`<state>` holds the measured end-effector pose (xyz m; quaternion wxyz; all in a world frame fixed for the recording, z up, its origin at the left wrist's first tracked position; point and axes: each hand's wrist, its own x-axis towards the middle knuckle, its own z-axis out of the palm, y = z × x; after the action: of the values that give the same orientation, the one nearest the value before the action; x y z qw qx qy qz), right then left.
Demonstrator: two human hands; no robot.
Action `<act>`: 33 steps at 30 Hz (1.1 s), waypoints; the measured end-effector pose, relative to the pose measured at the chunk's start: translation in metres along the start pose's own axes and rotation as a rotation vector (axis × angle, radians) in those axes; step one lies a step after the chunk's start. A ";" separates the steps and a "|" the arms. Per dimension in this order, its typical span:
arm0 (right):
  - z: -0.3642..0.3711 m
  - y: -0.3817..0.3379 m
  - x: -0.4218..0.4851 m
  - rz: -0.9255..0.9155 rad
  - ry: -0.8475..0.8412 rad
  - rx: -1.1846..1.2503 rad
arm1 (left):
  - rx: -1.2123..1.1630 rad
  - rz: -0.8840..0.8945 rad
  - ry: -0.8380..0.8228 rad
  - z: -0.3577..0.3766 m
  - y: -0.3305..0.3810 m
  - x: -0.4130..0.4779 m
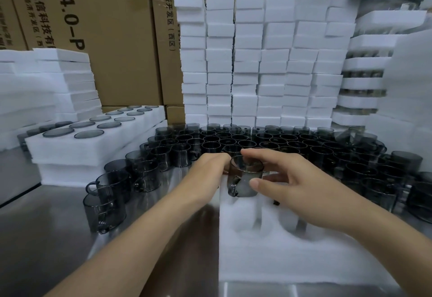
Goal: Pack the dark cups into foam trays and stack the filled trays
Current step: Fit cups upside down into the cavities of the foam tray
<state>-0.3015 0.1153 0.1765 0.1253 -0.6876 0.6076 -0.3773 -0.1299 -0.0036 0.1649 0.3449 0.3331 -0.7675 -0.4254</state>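
A dark smoked-glass cup point(243, 179) with a handle stands upright at the far end of a white foam tray point(280, 245) in front of me. My right hand point(280, 177) grips this cup, fingers over its rim and thumb on its side. My left hand point(208, 170) lies at the cup's left side and the tray's far left corner, its fingertips hidden behind the cup. Several loose dark cups point(268, 142) crowd the steel table beyond the tray. A filled foam tray point(93, 142) with cups seated in its holes lies on another tray at the left.
Tall stacks of empty foam blocks point(257, 63) rise behind the cups. Filled trays point(364, 81) are stacked at the right, more foam point(46, 81) at the left. Cardboard boxes point(112, 27) form the back wall. A few cups point(105, 196) stand near the left front.
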 end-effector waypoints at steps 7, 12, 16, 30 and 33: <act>0.003 0.003 -0.001 0.019 -0.010 -0.056 | -0.044 0.049 0.084 0.001 -0.006 0.003; 0.003 0.003 0.001 0.024 -0.008 -0.087 | 0.105 0.038 0.247 -0.010 -0.009 0.007; 0.003 0.001 -0.001 0.017 0.002 -0.063 | 0.841 0.079 0.465 -0.026 -0.015 0.002; 0.005 0.004 0.000 0.066 -0.047 -0.144 | 0.956 -0.241 0.264 -0.045 -0.026 -0.005; 0.005 0.005 -0.001 0.059 -0.045 -0.164 | 0.964 -0.257 0.259 -0.046 -0.028 -0.004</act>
<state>-0.3017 0.1135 0.1694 0.0933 -0.6857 0.6533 -0.3071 -0.0844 -0.0309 0.1575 0.1893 0.5958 -0.7803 -0.0172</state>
